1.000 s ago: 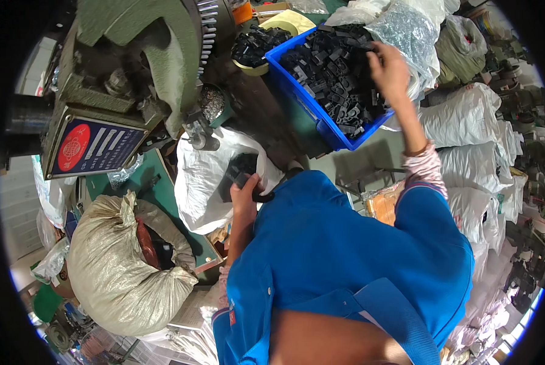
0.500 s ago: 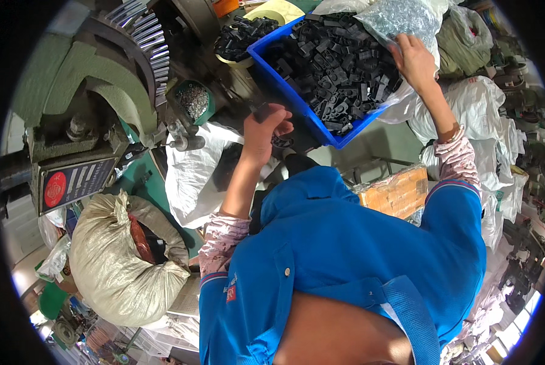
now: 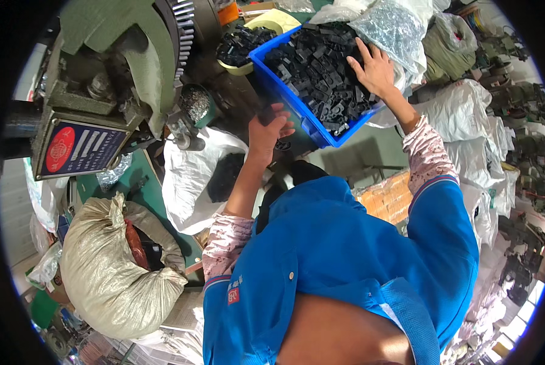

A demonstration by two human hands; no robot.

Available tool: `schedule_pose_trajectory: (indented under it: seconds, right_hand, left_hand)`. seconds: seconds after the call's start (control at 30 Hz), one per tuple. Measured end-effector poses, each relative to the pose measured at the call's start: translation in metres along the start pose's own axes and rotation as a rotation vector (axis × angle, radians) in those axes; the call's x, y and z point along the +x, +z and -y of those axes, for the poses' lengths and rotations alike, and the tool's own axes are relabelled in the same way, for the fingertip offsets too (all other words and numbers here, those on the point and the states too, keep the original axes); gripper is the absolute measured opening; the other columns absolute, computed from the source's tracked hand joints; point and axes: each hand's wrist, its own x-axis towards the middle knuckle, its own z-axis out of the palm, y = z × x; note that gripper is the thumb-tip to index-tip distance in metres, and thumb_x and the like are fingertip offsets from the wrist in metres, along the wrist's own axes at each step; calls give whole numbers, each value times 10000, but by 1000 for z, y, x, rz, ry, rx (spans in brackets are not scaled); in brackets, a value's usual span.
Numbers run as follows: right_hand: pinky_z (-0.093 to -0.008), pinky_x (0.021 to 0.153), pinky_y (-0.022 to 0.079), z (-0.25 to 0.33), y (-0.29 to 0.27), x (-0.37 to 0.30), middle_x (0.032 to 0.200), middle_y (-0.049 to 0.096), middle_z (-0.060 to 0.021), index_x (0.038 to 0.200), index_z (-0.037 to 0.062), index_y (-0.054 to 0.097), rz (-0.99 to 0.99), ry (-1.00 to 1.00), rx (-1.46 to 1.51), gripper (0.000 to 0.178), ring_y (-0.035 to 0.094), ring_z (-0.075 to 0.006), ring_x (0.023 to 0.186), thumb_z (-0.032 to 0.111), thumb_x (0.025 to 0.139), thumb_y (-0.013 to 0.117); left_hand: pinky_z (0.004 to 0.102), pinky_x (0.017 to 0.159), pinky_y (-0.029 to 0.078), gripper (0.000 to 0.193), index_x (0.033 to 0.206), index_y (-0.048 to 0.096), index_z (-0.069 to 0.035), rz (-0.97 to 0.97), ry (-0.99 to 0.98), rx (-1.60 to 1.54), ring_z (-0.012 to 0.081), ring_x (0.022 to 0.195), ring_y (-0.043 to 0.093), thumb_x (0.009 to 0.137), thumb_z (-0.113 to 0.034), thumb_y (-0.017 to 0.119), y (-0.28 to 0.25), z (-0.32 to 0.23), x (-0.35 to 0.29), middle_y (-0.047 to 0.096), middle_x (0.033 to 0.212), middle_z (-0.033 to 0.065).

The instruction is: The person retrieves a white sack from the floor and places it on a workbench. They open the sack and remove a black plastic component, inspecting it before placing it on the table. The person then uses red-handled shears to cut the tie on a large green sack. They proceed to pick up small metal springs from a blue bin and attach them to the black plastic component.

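Observation:
A blue plastic crate (image 3: 317,132) holds a heap of small black plastic parts (image 3: 330,76). My right hand (image 3: 376,72) lies over the heap's right side, fingers spread and open. Whether its fingertips touch the parts is hard to tell. To the left of the crate, my left hand (image 3: 266,135) is raised with curled fingers around a small black plastic part (image 3: 264,114), mostly hidden by the hand. A clear plastic bag (image 3: 388,27) rests at the crate's far right corner, just beyond my right hand.
A green machine (image 3: 90,91) with a ring of metal rods stands at left. Near it are a green cup of small metal pieces (image 3: 195,104), a white sack (image 3: 187,176) and a beige sack (image 3: 114,274). A yellow tub (image 3: 239,66) holds more black parts. White sacks (image 3: 461,115) line the right.
My right hand has moved left and slightly down from the plastic bag onto the heap of black parts. My left hand has shifted only a little. The whole view has turned slightly.

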Motion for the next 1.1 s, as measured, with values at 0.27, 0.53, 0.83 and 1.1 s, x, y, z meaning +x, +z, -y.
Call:
schedule_pose_trajectory:
  seconds: [0.27, 0.53, 0.83, 1.1]
  right_hand:
    - [-547, 830, 394, -1, -11, 7, 1180, 497, -171, 1373, 178, 370, 64, -42, 60, 604, 498, -363, 1061, 506, 874, 463]
    - [-479, 767, 468, -14, -11, 9, 1264, 472, -182, 1387, 199, 360, 125, -41, 186, 651, 524, -357, 1069, 482, 828, 536]
    - [-438, 646, 509, 2, 6, 1, 1148, 482, -176, 1287, 218, 480, -51, -21, 264, 588, 512, -385, 974, 446, 764, 623]
    - [-445, 667, 512, 23, 2, -11, 1154, 474, -155, 1258, 242, 503, -174, 27, 391, 601, 493, -369, 998, 366, 705, 703]
  left_hand:
    - [367, 844, 472, 671, 1296, 472, -120, 124, 463, 1054, 346, 929, 587, 651, -173, 652, 77, -74, 91, 593, 1068, 179]
    - [413, 964, 377, 884, 1407, 305, -279, 327, 466, 1679, 403, 1144, 447, 598, -207, 652, 152, -58, 231, 468, 1217, 247]
    - [450, 1063, 259, 845, 1369, 339, -293, 507, 543, 1652, 398, 1277, 325, 601, -153, 663, 139, -51, 201, 362, 1355, 230]
    - [402, 1042, 317, 669, 1272, 488, -177, 417, 676, 1416, 338, 1252, 376, 625, -147, 654, 104, -42, 182, 386, 1367, 163]
